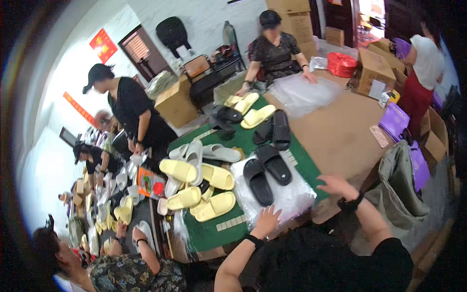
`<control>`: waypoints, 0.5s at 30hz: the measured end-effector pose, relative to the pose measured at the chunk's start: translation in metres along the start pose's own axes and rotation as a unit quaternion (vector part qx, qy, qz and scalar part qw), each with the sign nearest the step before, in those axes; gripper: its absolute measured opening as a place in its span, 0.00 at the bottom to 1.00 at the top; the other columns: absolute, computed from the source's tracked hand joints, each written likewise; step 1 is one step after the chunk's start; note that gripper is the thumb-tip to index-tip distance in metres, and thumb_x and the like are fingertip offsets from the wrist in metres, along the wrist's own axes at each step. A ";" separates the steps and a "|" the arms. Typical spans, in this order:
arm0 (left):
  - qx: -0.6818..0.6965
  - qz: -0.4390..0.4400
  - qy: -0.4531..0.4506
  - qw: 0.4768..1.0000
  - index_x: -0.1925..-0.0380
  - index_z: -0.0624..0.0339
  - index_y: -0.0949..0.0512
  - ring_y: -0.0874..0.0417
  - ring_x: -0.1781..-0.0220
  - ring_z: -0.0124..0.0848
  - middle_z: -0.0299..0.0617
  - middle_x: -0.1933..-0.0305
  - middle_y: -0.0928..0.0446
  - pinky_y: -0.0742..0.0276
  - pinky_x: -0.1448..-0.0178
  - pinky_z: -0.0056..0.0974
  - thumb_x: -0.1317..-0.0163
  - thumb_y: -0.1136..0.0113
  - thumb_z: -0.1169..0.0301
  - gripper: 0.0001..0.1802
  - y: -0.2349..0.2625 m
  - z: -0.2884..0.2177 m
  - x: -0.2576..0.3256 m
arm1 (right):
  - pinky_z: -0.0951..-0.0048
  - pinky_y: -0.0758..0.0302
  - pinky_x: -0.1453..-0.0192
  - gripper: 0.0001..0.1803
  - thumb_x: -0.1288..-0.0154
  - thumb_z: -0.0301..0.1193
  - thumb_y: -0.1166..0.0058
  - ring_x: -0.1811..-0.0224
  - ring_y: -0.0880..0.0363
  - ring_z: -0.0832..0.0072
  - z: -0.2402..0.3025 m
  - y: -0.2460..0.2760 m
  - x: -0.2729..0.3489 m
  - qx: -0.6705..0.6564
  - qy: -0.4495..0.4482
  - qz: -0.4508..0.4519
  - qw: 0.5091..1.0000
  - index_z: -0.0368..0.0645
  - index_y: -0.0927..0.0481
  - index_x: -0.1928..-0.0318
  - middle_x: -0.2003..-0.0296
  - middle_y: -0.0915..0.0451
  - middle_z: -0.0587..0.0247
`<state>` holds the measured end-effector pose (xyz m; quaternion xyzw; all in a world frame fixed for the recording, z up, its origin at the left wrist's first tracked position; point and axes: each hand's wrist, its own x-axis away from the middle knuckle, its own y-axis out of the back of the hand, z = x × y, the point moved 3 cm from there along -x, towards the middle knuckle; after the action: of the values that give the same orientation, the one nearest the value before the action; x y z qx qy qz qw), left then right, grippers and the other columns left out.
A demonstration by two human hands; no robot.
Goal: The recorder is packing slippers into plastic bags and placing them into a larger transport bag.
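Note:
A pair of black slide slippers [259,183] lies side by side on a stack of clear plastic bags [296,200], on the green mat [245,146]. My left hand [267,221] is at the near edge of the stack, fingers spread, just below the left slipper's near end. Beyond the right side of the stack hovers my right hand [336,186], fingers stretched out and nothing in them. Yellow slippers [214,207] and grey slippers [194,160] are heaped to the left of the bags. Farther back sit more black slippers [281,130] and pale yellow ones [257,117].
Across the table a seated person [275,51] handles clear plastic sheets [304,92]. Other people work at left around a slipper-covered table [141,214]. A roll of red strapping [341,64], cardboard boxes [374,73], a phone [379,136] and purple bags [395,119] are at right.

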<state>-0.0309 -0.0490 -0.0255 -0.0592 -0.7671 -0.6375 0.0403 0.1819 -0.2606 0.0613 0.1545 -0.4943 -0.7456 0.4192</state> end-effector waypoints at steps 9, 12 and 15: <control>0.018 0.025 0.052 0.998 0.49 0.49 0.30 0.28 0.50 0.48 0.53 0.49 0.32 0.31 0.50 0.51 0.47 0.45 0.59 0.23 -0.053 0.033 0.022 | 0.56 0.30 0.50 0.28 0.43 0.47 0.50 0.53 0.27 0.51 0.065 -0.135 -0.110 0.025 0.109 0.135 0.985 0.52 0.33 0.43 0.55 0.25 0.46; 0.044 0.030 0.050 0.997 0.46 0.45 0.31 0.33 0.43 0.52 0.54 0.42 0.36 0.34 0.45 0.53 0.43 0.48 0.55 0.24 -0.073 0.051 0.028 | 0.55 0.31 0.47 0.30 0.43 0.48 0.51 0.49 0.29 0.48 0.106 -0.122 -0.111 0.035 0.073 0.199 0.977 0.55 0.37 0.40 0.51 0.28 0.43; -0.001 0.021 0.050 0.999 0.47 0.42 0.29 0.38 0.40 0.54 0.55 0.39 0.40 0.39 0.42 0.56 0.43 0.48 0.56 0.22 -0.056 0.040 0.025 | 0.53 0.35 0.42 0.35 0.43 0.47 0.49 0.42 0.36 0.43 0.114 -0.110 -0.117 0.049 0.020 0.223 0.973 0.63 0.45 0.35 0.44 0.37 0.34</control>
<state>-0.0630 -0.0185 -0.0840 -0.0436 -0.7619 -0.6397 0.0919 0.1264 -0.0830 -0.0027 0.0760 -0.5439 -0.6048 0.5767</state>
